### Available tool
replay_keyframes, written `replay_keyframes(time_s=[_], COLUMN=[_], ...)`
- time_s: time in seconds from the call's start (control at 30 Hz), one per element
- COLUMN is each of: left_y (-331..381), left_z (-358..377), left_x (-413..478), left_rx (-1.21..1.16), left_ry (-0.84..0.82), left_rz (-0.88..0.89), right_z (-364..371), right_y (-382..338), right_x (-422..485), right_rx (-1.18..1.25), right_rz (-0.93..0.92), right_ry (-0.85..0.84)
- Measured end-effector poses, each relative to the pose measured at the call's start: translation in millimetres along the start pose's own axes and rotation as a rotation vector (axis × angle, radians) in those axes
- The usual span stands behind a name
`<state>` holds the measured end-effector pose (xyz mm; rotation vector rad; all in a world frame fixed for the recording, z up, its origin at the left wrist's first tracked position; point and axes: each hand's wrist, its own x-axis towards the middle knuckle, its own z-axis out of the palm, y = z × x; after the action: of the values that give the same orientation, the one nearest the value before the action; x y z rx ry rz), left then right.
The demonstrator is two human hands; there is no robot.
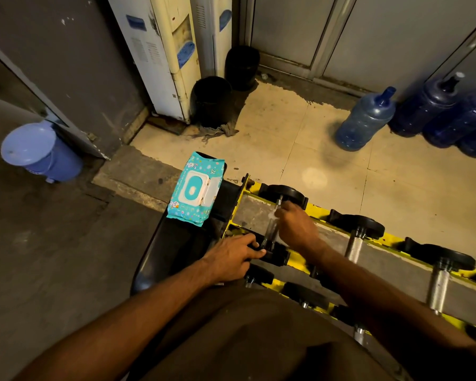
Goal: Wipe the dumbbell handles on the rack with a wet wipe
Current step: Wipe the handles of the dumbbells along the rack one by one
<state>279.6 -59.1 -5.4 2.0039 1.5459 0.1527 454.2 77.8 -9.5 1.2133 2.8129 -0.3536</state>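
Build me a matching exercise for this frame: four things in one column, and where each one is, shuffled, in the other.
Things:
1. wipes pack
2. bin
3. left hand
4. right hand

Places:
a. round a dumbbell's handle
b. on the black bench
c. on the floor by the grey wall
d. on that dumbbell's near weight

Pairs: 1-b, 2-c, 3-d, 4-a.

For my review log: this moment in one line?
right hand grips leftmost dumbbell handle | left hand rests on its near weight | wipe pack on bench
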Motion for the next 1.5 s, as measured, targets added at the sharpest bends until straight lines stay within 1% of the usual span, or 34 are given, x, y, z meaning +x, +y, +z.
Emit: replay_keyframes(time_s=[0.1, 0.13, 0.17, 0.2, 0.23, 0.3, 0.33, 0.37, 0.4, 0.43, 0.47, 0.53, 0.57, 0.6, 0.7, 0.73, 0.77, 0.8, 0.83, 0.93, 0.97, 1.0, 1.13, 1.17, 1.2, 1.23, 1.33, 1.37, 1.4, 1.43, 1.5], left_y=[-1.1, -0.8, -1.2, -1.0, -1.1, 0.3, 1.5, 1.7, 1.5, 0.4, -0.9, -4.0, -5.2, -5.1, 1.0, 2.8, 3.3, 3.5, 2.7, 0.5, 1.3, 2.5, 3.8, 2.9, 2.3, 1.8, 1.3, 0.6, 0.2, -0.3, 1.1], left_z=[0.8, 0.4, 0.5, 0.5, 1.0, 2.8, 3.2, 3.2, 2.6, 1.9, 0.5, -2.0, -2.8, -3.0, -1.4, -0.5, 0.2, 0.0, -0.3, -1.7, -2.1, -2.5, -1.6, -0.7, -0.3, -0.1, -1.9, -2.2, -2.2, -1.7, -0.6], left_x=[1.5, 2.6, 3.3, 3.5, 3.4, 3.1, 3.1, 3.3, 3.3, 3.2, 2.3, 1.3, 2.0, 2.7, 5.7, 6.3, 6.5, 6.2, 5.9, 4.4, 4.3, 4.1, 2.8, 1.9, 1.0, 0.6, 1.2, 1.2, 1.2, 1.3, 1.6], left_rx=[-0.002, -0.001, -0.002, -0.005, -0.01, -0.019, -0.021, -0.019, -0.02, -0.021, -0.019, -0.014, -0.016, -0.022, -0.038, -0.042, -0.044, -0.044, -0.044, -0.051, -0.054, -0.052, -0.048, -0.052, -0.056, -0.06, -0.059, -0.059, -0.059, -0.058, -0.06], left_ry=[-0.003, -0.001, 0.007, 0.014, 0.021, 0.024, 0.021, 0.018, 0.017, 0.015, 0.01, 0.005, 0.007, 0.01, 0.021, 0.023, 0.026, 0.03, 0.035, 0.034, 0.029, 0.027, 0.031, 0.03, 0.029, 0.028, 0.024, 0.025, 0.027, 0.027, 0.029], left_rz=[0.005, 0.011, 0.015, 0.011, 0.006, 0.003, 0.004, 0.007, 0.009, 0.008, 0.005, 0.001, 0.001, -0.001, 0.002, 0.002, 0.002, 0.003, 0.001, -0.008, -0.007, -0.003, -0.002, -0.005, -0.007, -0.008, -0.009, -0.01, -0.012, -0.014, -0.017], right_z=[6.6, 6.5, 6.5, 8.4, 11.2, 14.7, 18.1, 19.5, 22.7, 26.5, 31.3, 36.2, 35.4, 32.1, 19.8, 17.2, 15.9, 17.5, 19.5, 21.7, 20.7, 20.3, 11.2, 10.5, 11.4, 11.3, 16.1, 16.1, 14.3, 13.8, 11.0], right_y=[-3.2, -1.0, 1.2, 2.7, 2.8, 2.5, 2.5, 1.5, 1.0, 0.4, -0.7, -4.1, -4.4, -2.4, 5.8, 7.3, 7.1, 6.2, 5.0, 6.5, 10.5, 16.1, 19.6, 17.4, 16.2, 14.6, 15.3, 16.7, 16.8, 16.6, 12.0], right_x=[-23.2, -26.3, -25.4, -21.8, -17.0, -5.1, -0.5, 1.3, 1.0, -2.1, -6.8, -18.7, -21.1, -20.8, -3.2, 4.4, 10.4, 13.4, 12.7, -0.9, -3.6, -4.1, 10.2, 10.7, 9.4, 5.5, -9.4, -11.1, -10.5, -8.0, -1.7], right_rx=[0.117, 0.171, 0.223, 0.29, 0.366, 0.6, 0.723, 0.813, 0.868, 0.891, 0.887, 0.89, 0.94, 1.03, 1.369, 1.446, 1.501, 1.53, 1.551, 1.56, 1.571, 1.601, 1.893, 1.935, 1.921, 1.863, 1.558, 1.482, 1.454, 1.473, 1.561], right_rz=[-0.133, -0.156, -0.117, -0.034, 0.105, 0.469, 0.618, 0.73, 0.79, 0.822, 0.827, 0.823, 0.847, 0.892, 1.04, 1.074, 1.113, 1.146, 1.154, 1.064, 1.038, 1.019, 1.022, 1.02, 1.015, 1.005, 0.964, 0.955, 0.961, 0.982, 1.018], right_ry=[-0.168, -0.191, -0.153, -0.068, 0.045, 0.242, 0.314, 0.349, 0.347, 0.283, 0.173, -0.117, -0.19, -0.181, 0.073, 0.139, 0.177, 0.159, 0.082, -0.276, -0.342, -0.345, -0.076, -0.049, -0.076, -0.152, -0.426, -0.458, -0.416, -0.309, 0.008])
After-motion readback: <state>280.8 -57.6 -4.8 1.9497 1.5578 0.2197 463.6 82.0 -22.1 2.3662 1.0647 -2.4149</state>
